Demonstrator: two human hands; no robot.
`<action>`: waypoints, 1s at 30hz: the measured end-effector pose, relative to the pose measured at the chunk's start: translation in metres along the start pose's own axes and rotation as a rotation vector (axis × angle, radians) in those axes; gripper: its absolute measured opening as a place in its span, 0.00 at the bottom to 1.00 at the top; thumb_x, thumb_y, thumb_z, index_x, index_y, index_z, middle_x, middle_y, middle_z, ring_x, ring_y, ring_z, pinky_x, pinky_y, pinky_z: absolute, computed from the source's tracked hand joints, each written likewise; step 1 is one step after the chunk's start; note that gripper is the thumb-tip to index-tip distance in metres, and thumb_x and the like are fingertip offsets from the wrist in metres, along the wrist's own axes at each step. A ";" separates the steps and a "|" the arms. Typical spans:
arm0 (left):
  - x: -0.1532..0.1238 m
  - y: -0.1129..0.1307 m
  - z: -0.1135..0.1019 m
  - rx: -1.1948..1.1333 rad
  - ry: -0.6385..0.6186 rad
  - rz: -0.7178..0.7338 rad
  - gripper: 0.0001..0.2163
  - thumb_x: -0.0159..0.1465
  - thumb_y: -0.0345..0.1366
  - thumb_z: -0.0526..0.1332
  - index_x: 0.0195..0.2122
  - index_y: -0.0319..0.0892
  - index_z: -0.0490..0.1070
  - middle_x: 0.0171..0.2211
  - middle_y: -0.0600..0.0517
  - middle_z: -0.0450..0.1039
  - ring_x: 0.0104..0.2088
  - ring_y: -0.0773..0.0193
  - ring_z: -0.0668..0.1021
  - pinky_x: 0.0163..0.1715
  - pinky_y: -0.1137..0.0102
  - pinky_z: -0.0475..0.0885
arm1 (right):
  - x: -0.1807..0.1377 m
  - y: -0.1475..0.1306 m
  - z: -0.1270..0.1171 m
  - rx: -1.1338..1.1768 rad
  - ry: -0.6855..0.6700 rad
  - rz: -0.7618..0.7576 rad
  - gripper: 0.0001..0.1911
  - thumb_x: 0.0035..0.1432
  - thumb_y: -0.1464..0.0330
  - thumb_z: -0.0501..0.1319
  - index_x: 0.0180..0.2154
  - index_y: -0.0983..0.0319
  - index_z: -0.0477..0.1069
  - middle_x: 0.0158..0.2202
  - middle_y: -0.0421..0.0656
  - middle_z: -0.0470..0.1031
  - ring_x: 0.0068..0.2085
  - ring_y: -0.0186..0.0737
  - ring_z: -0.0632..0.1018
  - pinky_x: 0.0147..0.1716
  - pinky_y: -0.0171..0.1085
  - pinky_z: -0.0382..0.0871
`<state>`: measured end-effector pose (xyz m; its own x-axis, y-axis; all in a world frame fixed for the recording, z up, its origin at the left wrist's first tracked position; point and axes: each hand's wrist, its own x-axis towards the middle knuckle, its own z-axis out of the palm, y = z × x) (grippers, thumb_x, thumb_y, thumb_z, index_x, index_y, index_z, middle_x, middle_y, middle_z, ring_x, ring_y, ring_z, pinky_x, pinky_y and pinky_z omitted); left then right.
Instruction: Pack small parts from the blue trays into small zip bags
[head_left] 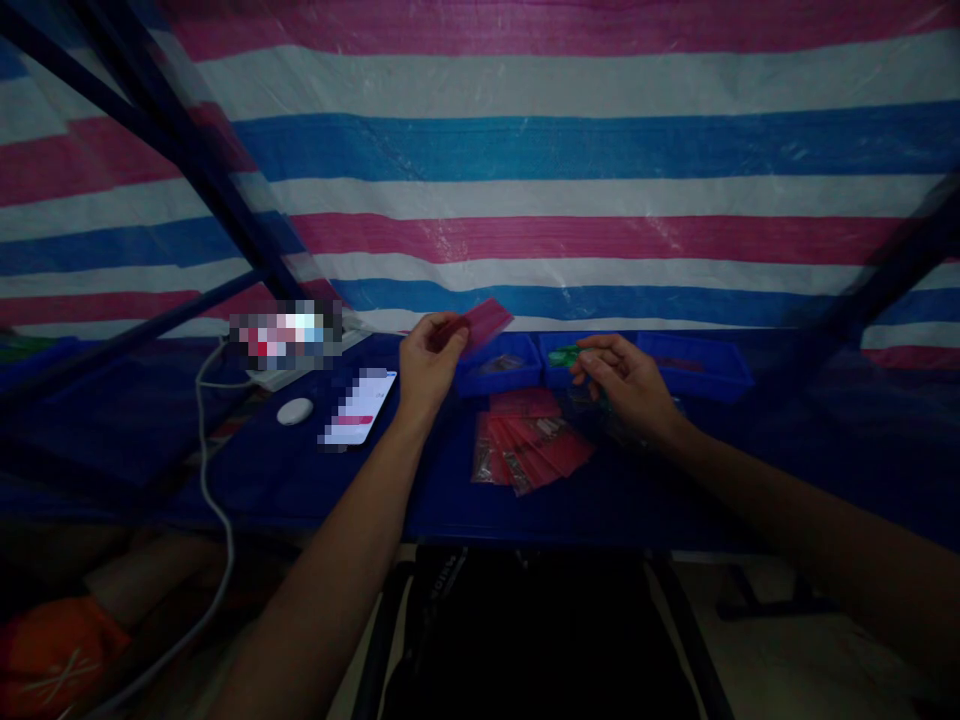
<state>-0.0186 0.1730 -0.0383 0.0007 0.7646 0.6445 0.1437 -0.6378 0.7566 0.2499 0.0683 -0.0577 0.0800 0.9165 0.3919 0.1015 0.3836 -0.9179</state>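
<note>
Thumb and fingers of the left hand (429,368) pinch a red plastic bag (490,324), thin, flat and see-through, its free end slanting up to the right. Loosely curled, the right hand (624,380) has its fingertips at some glossy green pieces (562,356) in the middle blue bin (556,379) (whether they grip anything, I cannot tell). The held bag is raised above the left blue bin (501,380), well apart from the right hand. Between the forearms, nearer the body, similar red packets (534,442) lie fanned and overlapping, with small dull contents showing through. All rest on a smooth dark-blue table (450,510); left of the left hand are a lit phone (361,412) and a round white disc (295,411). Behind hangs creased, striped plastic sheeting (570,150) by dark metal bars (225,215).
</note>
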 end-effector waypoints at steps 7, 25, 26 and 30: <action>0.002 -0.006 -0.006 0.059 -0.102 0.023 0.08 0.64 0.35 0.65 0.42 0.41 0.79 0.43 0.47 0.82 0.45 0.58 0.82 0.53 0.61 0.76 | 0.000 0.006 -0.002 -0.039 -0.023 -0.018 0.16 0.66 0.56 0.62 0.50 0.57 0.71 0.38 0.44 0.80 0.36 0.40 0.80 0.28 0.37 0.72; -0.032 0.032 0.035 0.066 -0.455 0.158 0.17 0.67 0.40 0.66 0.56 0.45 0.74 0.53 0.46 0.79 0.48 0.58 0.82 0.53 0.59 0.77 | 0.034 -0.024 -0.063 -0.285 0.206 -0.187 0.13 0.59 0.59 0.69 0.45 0.55 0.77 0.40 0.44 0.82 0.40 0.47 0.82 0.45 0.49 0.80; -0.032 0.032 0.031 0.163 -0.444 0.223 0.14 0.69 0.39 0.64 0.54 0.45 0.76 0.51 0.46 0.79 0.47 0.58 0.82 0.52 0.59 0.77 | 0.038 -0.029 -0.077 -0.345 0.247 -0.211 0.14 0.58 0.59 0.69 0.45 0.56 0.77 0.39 0.45 0.82 0.39 0.47 0.82 0.42 0.49 0.80; -0.028 0.026 0.011 0.385 -0.442 0.418 0.10 0.71 0.37 0.59 0.50 0.44 0.77 0.47 0.47 0.80 0.48 0.57 0.79 0.54 0.58 0.73 | 0.049 -0.044 -0.121 -0.630 0.263 -0.204 0.13 0.60 0.58 0.66 0.43 0.58 0.77 0.35 0.45 0.81 0.31 0.45 0.81 0.33 0.46 0.77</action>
<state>-0.0038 0.1361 -0.0384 0.5210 0.4812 0.7049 0.3827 -0.8699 0.3110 0.3690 0.0824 0.0096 0.2269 0.7451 0.6272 0.6874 0.3337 -0.6451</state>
